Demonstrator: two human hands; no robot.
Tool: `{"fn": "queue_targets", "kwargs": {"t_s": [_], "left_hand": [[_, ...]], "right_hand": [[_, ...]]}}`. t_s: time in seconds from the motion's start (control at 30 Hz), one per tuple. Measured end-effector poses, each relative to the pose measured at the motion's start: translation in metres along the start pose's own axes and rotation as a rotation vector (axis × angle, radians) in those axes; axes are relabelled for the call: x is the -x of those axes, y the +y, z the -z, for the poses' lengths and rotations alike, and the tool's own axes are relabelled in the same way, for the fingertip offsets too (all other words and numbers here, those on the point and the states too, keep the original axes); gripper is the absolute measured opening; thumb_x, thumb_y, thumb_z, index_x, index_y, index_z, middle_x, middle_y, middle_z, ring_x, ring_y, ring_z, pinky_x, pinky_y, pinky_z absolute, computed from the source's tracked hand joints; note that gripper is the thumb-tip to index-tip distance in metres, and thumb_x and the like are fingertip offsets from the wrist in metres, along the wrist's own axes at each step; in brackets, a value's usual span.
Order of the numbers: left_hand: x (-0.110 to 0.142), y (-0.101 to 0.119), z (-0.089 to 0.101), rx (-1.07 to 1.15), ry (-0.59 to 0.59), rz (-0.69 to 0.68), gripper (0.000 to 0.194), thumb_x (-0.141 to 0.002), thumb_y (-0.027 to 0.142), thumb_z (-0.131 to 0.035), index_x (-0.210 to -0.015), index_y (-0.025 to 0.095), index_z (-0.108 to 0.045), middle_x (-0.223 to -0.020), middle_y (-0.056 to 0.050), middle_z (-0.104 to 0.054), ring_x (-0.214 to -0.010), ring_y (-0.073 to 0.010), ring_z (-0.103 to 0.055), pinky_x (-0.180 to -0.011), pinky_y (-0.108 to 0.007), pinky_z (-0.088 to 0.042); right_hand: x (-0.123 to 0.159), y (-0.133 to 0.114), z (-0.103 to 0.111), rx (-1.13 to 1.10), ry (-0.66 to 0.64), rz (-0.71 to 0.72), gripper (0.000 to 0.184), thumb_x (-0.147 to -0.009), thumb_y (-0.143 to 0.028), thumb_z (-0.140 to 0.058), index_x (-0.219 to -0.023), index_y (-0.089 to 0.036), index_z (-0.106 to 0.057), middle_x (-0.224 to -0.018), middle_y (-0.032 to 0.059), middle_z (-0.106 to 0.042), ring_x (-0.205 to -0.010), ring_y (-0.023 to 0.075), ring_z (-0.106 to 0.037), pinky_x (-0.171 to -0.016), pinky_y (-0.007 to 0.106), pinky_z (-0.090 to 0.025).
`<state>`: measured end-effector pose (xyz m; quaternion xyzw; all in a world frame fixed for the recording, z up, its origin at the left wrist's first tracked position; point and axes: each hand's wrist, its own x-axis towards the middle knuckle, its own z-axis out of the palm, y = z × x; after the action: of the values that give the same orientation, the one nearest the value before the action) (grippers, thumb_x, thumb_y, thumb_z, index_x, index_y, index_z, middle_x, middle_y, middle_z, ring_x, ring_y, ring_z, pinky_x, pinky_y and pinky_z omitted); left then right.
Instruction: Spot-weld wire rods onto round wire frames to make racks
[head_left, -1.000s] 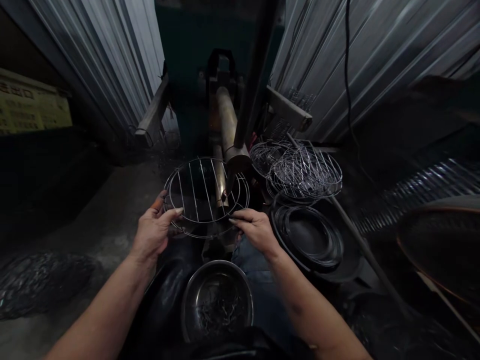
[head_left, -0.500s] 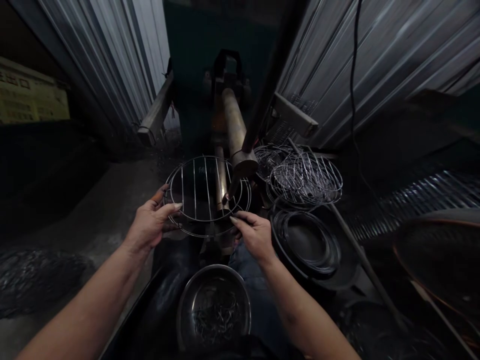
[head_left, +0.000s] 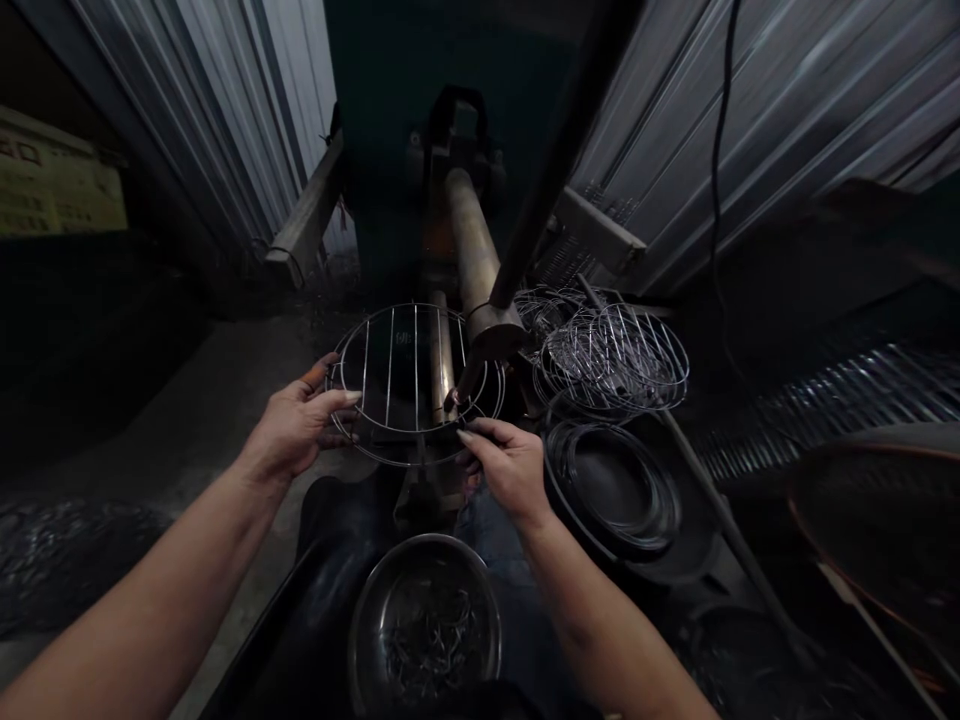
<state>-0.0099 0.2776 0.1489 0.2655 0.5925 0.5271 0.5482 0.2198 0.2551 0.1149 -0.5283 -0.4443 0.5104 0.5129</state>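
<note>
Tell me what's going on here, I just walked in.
Someone has a round wire rack up at a machine. The left hand grips its left edge; the right hand has its fingers at the near right edge, but whether they grip it is too dark to tell. Below sits a metal bowl with small metal bits in it. To the right are a pile of racks and, nearer, a coil of wire.

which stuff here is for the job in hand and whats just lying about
Likely part of the job:
wire rack, in the left hand, right hand at its near edge
machine's metal rod
bowl of small metal pieces
pile of similar racks

Probably just around:
yellow box
hanging cord
dark heap, lower left
</note>
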Motion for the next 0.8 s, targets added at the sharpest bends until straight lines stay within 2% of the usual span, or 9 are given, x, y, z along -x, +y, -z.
{"fn": "queue_targets", "kwargs": {"t_s": [0.1,0.33,0.8], "left_hand": [[-0.001,0.006,-0.002,-0.004,0.001,0.013,0.078,-0.058,0.013,-0.077,-0.131,0.027,-0.055,-0.093,-0.007,-0.067,-0.064,-0.02,-0.066,-0.05,-0.034,-0.056],[-0.012,0.012,-0.001,0.009,-0.017,0.024,0.079,-0.057,0.011,-0.078,-0.131,0.025,-0.055,-0.08,-0.007,-0.067,-0.061,-0.0218,-0.065,-0.05,-0.038,-0.056],[-0.017,0.019,-0.004,-0.049,-0.035,0.075,0.071,-0.059,0.012,-0.076,-0.126,0.026,-0.058,-0.082,-0.007,-0.067,-0.06,-0.0228,-0.066,-0.05,-0.038,-0.056]], "right_hand": [[-0.002,-0.001,-0.001,-0.008,-0.003,0.0,0.024,-0.066,-0.035,-0.074,-0.077,-0.013,-0.07,-0.05,-0.0002,-0.063,-0.04,0.013,-0.056,-0.039,0.022,-0.046],[-0.005,-0.013,-0.007,0.006,0.014,0.001,0.023,-0.063,-0.034,-0.073,-0.072,-0.013,-0.071,-0.049,0.0003,-0.062,-0.042,0.0135,-0.056,-0.039,0.021,-0.044],[-0.007,-0.019,-0.008,0.038,0.039,-0.004,0.024,-0.062,-0.035,-0.072,-0.072,-0.014,-0.07,-0.05,-0.0008,-0.061,-0.044,0.0153,-0.059,-0.039,0.022,-0.045]]}}
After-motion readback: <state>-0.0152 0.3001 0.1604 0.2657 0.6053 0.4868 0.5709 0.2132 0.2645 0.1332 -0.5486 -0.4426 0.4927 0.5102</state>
